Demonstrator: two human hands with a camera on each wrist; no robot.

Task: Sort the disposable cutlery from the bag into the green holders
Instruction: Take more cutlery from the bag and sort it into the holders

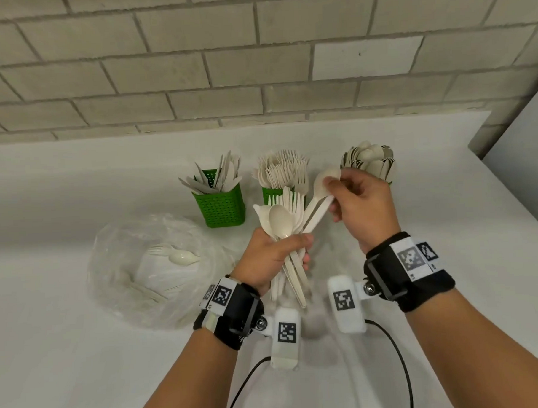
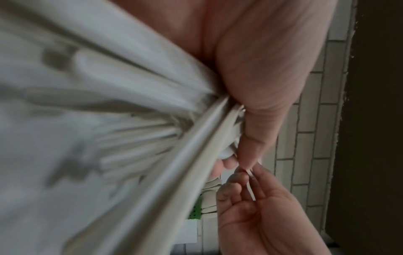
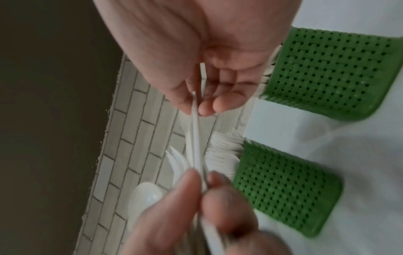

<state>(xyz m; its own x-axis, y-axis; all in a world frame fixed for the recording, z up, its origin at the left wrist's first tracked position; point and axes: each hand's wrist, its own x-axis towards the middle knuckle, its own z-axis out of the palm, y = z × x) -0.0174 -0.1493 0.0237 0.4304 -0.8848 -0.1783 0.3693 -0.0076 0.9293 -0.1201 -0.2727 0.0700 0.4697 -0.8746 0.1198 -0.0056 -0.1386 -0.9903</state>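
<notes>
Two spoons (image 1: 318, 198) are pinched by their handles in the right hand (image 1: 359, 210), drawn up out of the mixed bundle of forks and spoons (image 1: 286, 231) that the left hand (image 1: 273, 259) grips by the stems. Best to lift them fully clear of the bundle's fork tines before swinging away. Just beyond the right grip stands the spoon holder (image 1: 369, 162), already crowded, so enter from above. Left of the left grip, the clear bag (image 1: 141, 271) lies on the worktop (image 1: 83, 366), a few pieces inside.

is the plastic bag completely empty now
No, the head view shows a pale spoon and some forks lying inside the clear plastic bag on the counter.
</notes>
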